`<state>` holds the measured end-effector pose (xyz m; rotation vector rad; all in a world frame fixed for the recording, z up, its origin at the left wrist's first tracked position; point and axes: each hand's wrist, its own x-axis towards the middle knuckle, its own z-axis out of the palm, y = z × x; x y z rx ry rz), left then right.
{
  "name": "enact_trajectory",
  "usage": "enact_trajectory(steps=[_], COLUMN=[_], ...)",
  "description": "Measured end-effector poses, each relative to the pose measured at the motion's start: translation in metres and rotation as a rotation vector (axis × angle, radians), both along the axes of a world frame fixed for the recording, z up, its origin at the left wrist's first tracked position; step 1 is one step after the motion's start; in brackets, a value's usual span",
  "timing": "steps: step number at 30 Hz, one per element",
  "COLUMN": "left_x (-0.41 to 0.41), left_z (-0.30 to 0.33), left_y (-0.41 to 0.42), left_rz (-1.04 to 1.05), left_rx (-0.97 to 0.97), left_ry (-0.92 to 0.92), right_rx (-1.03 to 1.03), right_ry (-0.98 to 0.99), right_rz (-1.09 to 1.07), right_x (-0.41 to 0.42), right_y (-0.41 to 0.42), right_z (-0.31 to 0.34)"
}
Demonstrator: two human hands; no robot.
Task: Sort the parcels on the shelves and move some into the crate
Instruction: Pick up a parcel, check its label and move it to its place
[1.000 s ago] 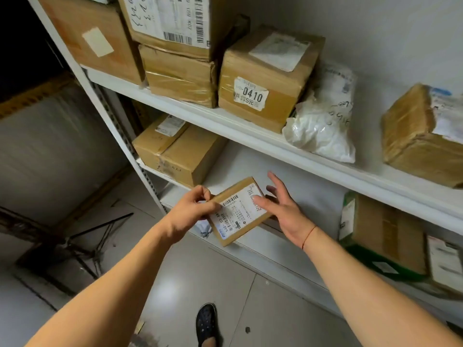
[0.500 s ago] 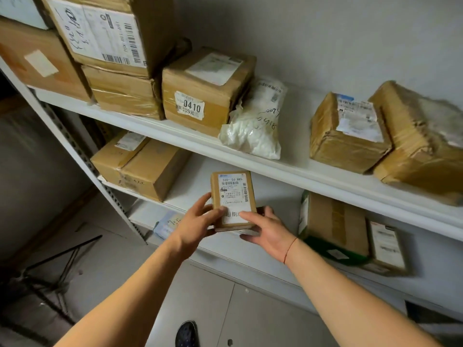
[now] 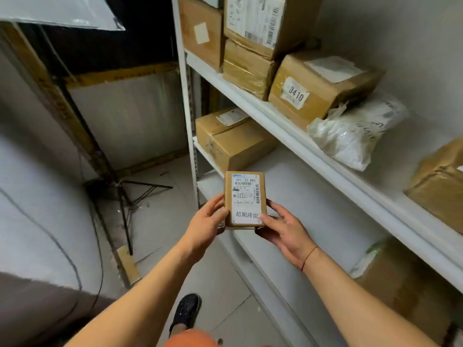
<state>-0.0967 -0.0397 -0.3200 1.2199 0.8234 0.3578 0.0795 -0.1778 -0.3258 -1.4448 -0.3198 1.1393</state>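
A small flat parcel [image 3: 245,200] is held upright in front of the shelves [image 3: 313,156], its labelled face turned toward the camera, presumably so that the label can be read before a place is chosen for it. It is gripped at its lower end only: the left hand [image 3: 204,221] is closed around the lower left edge, and the right hand [image 3: 280,229] is closed on the lower right corner, with the thumb laid across the white sticker. The upper part of the label is thereby left uncovered.

The parcel is carried clear of every shelf, just in front of the near edge of the middle one. A brown box [image 3: 233,139] is set at the far left of that shelf, and much of the board to the right of it is bare. On the shelf above, several boxes are stacked at the far left, a box marked 0410 [image 3: 318,88] stands next to them, and a white plastic bag [image 3: 350,136] is slumped against its right side; soft goods are probably laid flat there because they cannot be stacked.

No crate is seen from this view, so it cannot be told how near it stands. The step in hand is judged to be the checking of the label, with the choice between shelf and crate not yet made.
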Motion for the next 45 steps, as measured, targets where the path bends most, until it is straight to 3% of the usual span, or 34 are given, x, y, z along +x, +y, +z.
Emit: enact_trajectory(steps=[10, 24, 37, 45], left_x=[-0.174, -0.391, -0.417, -0.431], left_z=[0.004, -0.039, -0.011, -0.016], left_y=[-0.137, -0.349, -0.528, -0.616], left_rz=[0.664, 1.439, 2.237, 2.473], left_rx=[-0.025, -0.182, -0.254, -0.248], left_ry=[-0.018, 0.022, -0.047, -0.084], right_rx=[-0.005, -0.116, -0.134, 0.015], right_ry=[0.009, 0.037, 0.031, -0.081], right_rz=[0.617, 1.385, 2.034, 2.392], right_x=[-0.118, -0.383, -0.549, -0.626], right_y=[-0.010, -0.070, -0.165, -0.249], right_z=[0.010, -0.024, -0.034, -0.034])
